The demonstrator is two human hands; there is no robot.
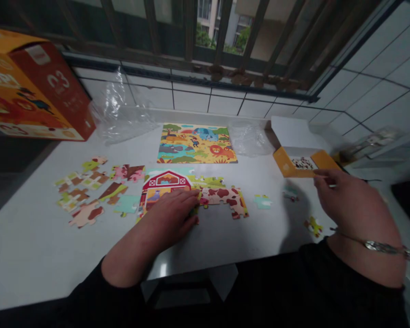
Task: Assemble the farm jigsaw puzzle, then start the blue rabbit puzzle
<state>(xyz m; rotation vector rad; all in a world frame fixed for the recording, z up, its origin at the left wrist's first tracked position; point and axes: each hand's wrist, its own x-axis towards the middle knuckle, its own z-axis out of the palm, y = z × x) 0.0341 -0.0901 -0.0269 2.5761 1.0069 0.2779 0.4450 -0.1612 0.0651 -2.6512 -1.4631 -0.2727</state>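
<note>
My left hand (pixel 172 214) lies flat over a partly joined jigsaw puzzle, fingers stretched out and covering part of the red barn (pixel 167 181). To the right of these fingers, a joined section shows a brown-spotted cow (pixel 223 196). My right hand (pixel 350 196) is at the front edge of a small yellow box (pixel 294 172), its fingers pinched together; what they hold, if anything, is hidden. Dark-and-white contents (pixel 303 163) show inside the box. Loose puzzle pieces lie nearby: a light blue one (pixel 262 202), another blue one (pixel 290 193) and a yellow-green one (pixel 314 226).
Several loose pieces (pixel 85 214) lie left of the barn. Behind it is a colourful animal picture (pixel 198 143), between clear plastic bags (pixel 121 116) (pixel 253 139). A large orange box (pixel 34 86) stands at the back left. Window bars and a tiled wall (pixel 191 98) bound the white table.
</note>
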